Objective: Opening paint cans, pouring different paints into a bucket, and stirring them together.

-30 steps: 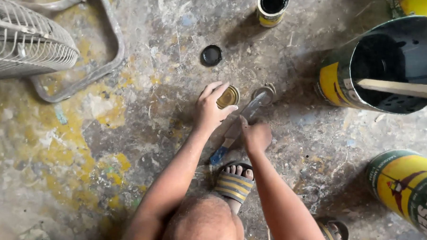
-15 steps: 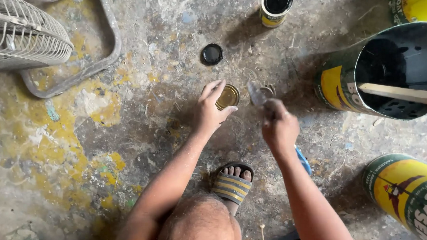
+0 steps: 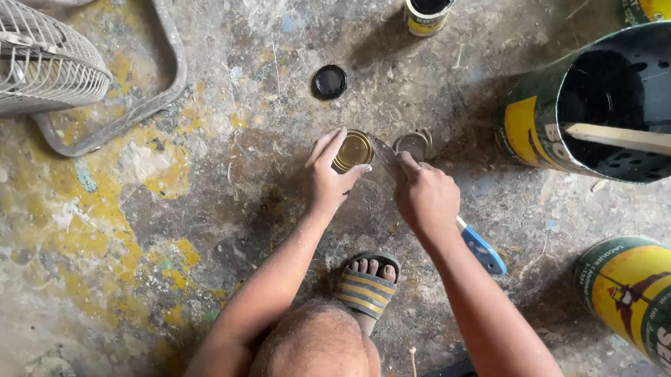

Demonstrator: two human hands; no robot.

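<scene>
On the paint-stained floor (image 3: 202, 215), the left hand (image 3: 326, 178) wraps around a small gold-lidded tin (image 3: 353, 150), fingers curled on its side. Just right, the right hand (image 3: 425, 196) is clenched on a blue-handled tool (image 3: 480, 248), its blade tip at the tin's lid; a big dark bucket (image 3: 608, 105) stands farther right.

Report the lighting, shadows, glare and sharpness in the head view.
Head view: soft daylight; the small open tin casts a shadow toward lower left; mild glare on the gold tin lid under the left hand; the right hand and its blue-handled tool look sharp; the large drum bulges at the frame edge from lens distortion.
</scene>
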